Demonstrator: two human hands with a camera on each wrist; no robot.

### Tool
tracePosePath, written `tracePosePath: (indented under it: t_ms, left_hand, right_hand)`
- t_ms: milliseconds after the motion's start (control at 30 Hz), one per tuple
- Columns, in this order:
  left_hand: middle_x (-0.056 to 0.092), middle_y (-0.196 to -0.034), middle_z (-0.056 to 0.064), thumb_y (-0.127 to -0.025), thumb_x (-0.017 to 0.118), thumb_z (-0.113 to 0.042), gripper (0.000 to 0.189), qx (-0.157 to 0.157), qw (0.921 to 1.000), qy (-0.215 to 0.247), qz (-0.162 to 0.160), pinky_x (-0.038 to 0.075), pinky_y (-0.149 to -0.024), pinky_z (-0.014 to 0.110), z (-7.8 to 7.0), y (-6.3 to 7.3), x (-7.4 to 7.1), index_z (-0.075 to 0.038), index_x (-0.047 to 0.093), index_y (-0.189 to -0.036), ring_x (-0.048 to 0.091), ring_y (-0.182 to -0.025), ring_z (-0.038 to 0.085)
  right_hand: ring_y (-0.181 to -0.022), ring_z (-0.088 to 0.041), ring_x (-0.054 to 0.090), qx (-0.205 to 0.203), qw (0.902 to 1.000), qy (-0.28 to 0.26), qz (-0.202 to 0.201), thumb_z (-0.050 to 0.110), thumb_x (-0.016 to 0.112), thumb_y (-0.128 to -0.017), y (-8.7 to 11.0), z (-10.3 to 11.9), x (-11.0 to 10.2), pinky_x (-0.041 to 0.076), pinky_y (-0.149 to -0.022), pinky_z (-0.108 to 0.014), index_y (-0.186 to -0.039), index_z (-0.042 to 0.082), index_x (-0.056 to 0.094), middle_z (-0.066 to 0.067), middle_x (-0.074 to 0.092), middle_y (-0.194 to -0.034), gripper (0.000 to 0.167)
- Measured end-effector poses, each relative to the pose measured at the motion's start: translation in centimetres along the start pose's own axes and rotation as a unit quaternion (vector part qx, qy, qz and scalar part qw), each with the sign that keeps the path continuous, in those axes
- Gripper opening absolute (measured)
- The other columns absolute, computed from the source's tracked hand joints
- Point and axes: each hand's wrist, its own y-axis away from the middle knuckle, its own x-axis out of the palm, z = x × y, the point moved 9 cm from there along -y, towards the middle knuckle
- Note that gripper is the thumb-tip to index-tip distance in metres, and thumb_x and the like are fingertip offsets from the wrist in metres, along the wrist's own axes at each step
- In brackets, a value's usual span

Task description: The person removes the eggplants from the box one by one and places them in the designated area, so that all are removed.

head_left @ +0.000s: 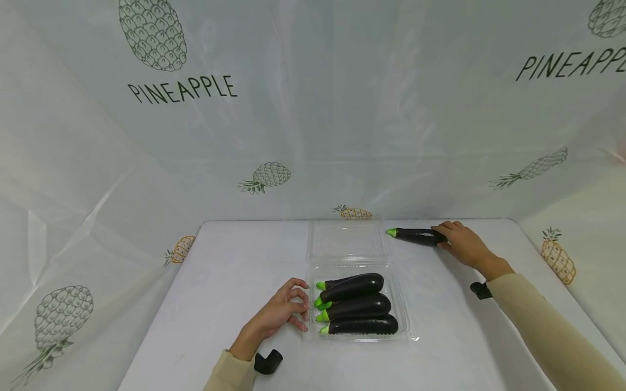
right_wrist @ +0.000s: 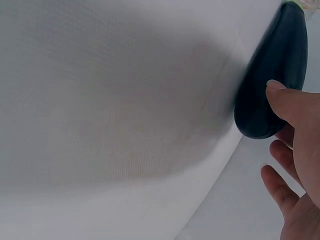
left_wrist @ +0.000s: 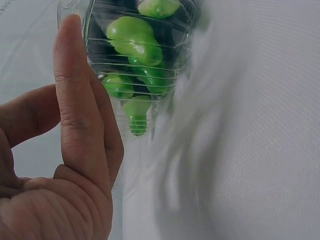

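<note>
My right hand point(head_left: 461, 244) pinches the blunt end of a dark eggplant point(head_left: 418, 236) at the far right of the table, its green stem end pointing left. In the right wrist view the thumb point(right_wrist: 287, 100) lies across the eggplant point(right_wrist: 280, 65), with other fingers spread below. A hinged clear plastic box point(head_left: 403, 304) stands with its lid point(head_left: 348, 241) folded back. Inside lie several eggplants point(head_left: 359, 307), green ends to the left. My left hand point(head_left: 281, 309) is at the box's left side, fingers loosely bent; in the left wrist view one fingertip point(left_wrist: 73, 30) is right at the ridged wall.
The white table point(head_left: 235, 260) ends at a back edge against a pale hanging sheet point(head_left: 415, 136) printed with pineapples. Black straps or mounts point(head_left: 268, 361) show at both wrists. The held eggplant lies just right of the folded-back lid.
</note>
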Motion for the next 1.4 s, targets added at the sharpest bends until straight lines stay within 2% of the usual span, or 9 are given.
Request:
tracePosePath:
  t_ms: [267, 367, 533, 700, 1000, 1233, 1400]
  left_hand:
    - [0.054, -0.099, 0.007, -0.101, 0.057, 0.007, 0.043, 0.002, 1.0000, -0.001, 0.000, 0.066, -0.060, 0.034, 0.1, -0.1, 0.0, 0.006, 0.036, -0.139, 0.064, -0.076, 0.019]
    - [0.054, -0.099, 0.007, -0.101, 0.056, 0.007, 0.043, 0.001, 1.0000, -0.001, 0.001, 0.065, -0.060, 0.034, 0.2, -0.1, 0.0, 0.005, 0.036, -0.139, 0.063, -0.076, 0.019]
    - [0.054, -0.098, 0.007, -0.100, 0.057, 0.007, 0.044, -0.001, 1.0000, 0.002, -0.002, 0.065, -0.059, 0.033, 0.2, -0.1, -0.1, 0.004, 0.037, -0.139, 0.063, -0.076, 0.019]
    - [0.054, -0.098, 0.006, -0.099, 0.057, 0.007, 0.045, -0.004, 1.0000, 0.000, -0.006, 0.065, -0.059, 0.033, 0.3, 0.0, -0.1, 0.004, 0.036, -0.139, 0.062, -0.077, 0.018]
    - [0.054, -0.097, 0.007, -0.099, 0.056, 0.007, 0.046, -0.001, 1.0000, -0.001, -0.002, 0.065, -0.060, 0.033, 0.1, 0.1, -0.1, 0.004, 0.036, -0.140, 0.062, -0.077, 0.018]
    - [0.054, -0.098, 0.009, -0.099, 0.057, 0.007, 0.046, -0.002, 1.0000, 0.001, -0.003, 0.065, -0.059, 0.032, 0.0, 0.1, 0.1, 0.004, 0.036, -0.140, 0.062, -0.077, 0.018]
    - [0.054, -0.097, 0.005, -0.098, 0.055, 0.008, 0.047, -0.002, 1.0000, -0.001, -0.001, 0.064, -0.059, 0.031, -0.1, 0.2, 0.2, 0.005, 0.035, -0.140, 0.062, -0.077, 0.017]
  right_hand:
    - [-0.117, -0.052, 0.059, -0.004, 0.9999, -0.009, -0.006, 0.000, 0.081, -0.088, 0.7, 0.5, -0.5, 0.053, -0.096, -0.068, -0.136, -0.009, 0.061, -0.031, 0.063, -0.129, 0.053]
    - [-0.115, -0.051, 0.060, -0.019, 0.9993, -0.013, -0.028, -0.001, 0.083, -0.086, 1.2, 1.5, -1.2, 0.054, -0.094, -0.068, -0.134, -0.008, 0.062, -0.030, 0.063, -0.127, 0.054]
    - [-0.107, -0.047, 0.064, -0.076, 0.9932, -0.010, -0.088, -0.003, 0.090, -0.077, 2.0, 4.7, -2.8, 0.058, -0.084, -0.064, -0.128, -0.006, 0.067, -0.025, 0.066, -0.121, 0.056]
    - [-0.105, -0.043, 0.066, -0.111, 0.9871, -0.019, -0.114, 0.000, 0.094, -0.071, 2.8, 8.8, -4.3, 0.060, -0.082, -0.060, -0.125, -0.002, 0.070, -0.020, 0.067, -0.121, 0.059]
    - [-0.111, -0.031, 0.067, -0.151, 0.9822, -0.042, -0.103, 0.008, 0.095, -0.074, 4.1, 15.9, -5.8, 0.062, -0.089, -0.052, -0.125, 0.005, 0.071, -0.009, 0.069, -0.121, 0.057]
    - [-0.113, -0.026, 0.066, -0.167, 0.9817, -0.049, -0.079, 0.015, 0.094, -0.077, 4.9, 19.2, -5.4, 0.062, -0.089, -0.048, -0.129, 0.009, 0.070, -0.003, 0.068, -0.124, 0.058]
    - [-0.114, -0.024, 0.065, -0.170, 0.9822, -0.052, -0.060, 0.017, 0.093, -0.079, 5.3, 20.7, -5.1, 0.061, -0.092, -0.048, -0.130, 0.010, 0.070, -0.001, 0.068, -0.125, 0.056]
